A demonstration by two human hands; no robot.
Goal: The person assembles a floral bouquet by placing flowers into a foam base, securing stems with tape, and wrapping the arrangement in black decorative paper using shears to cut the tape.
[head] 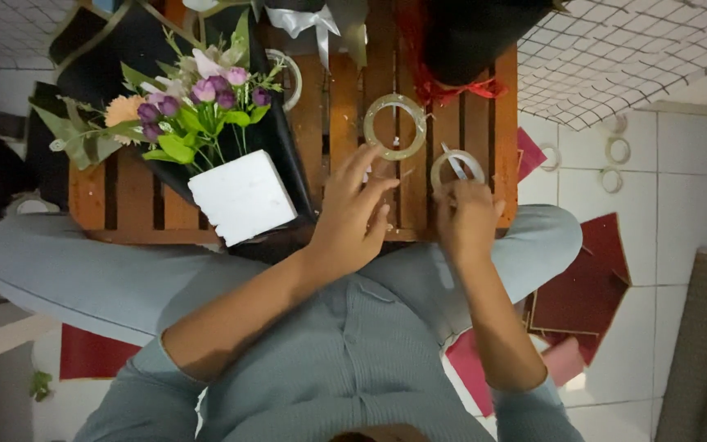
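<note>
My right hand is closed on a small clear tape roll at the near right of a slatted wooden table. A thin pale strip or blade crosses that roll. My left hand rests just to its left with the fingers spread and nothing visible in them. Its fingertips sit below a larger tape roll lying flat on the slats. To the left, artificial purple and pink flowers stand in a white foam block on black wrapping paper.
The table sits over my crossed legs. A black wrap tied with a red ribbon lies at the far right of the table, and a white bow at the back. Red paper sheets and several tape rolls lie on the white tiled floor.
</note>
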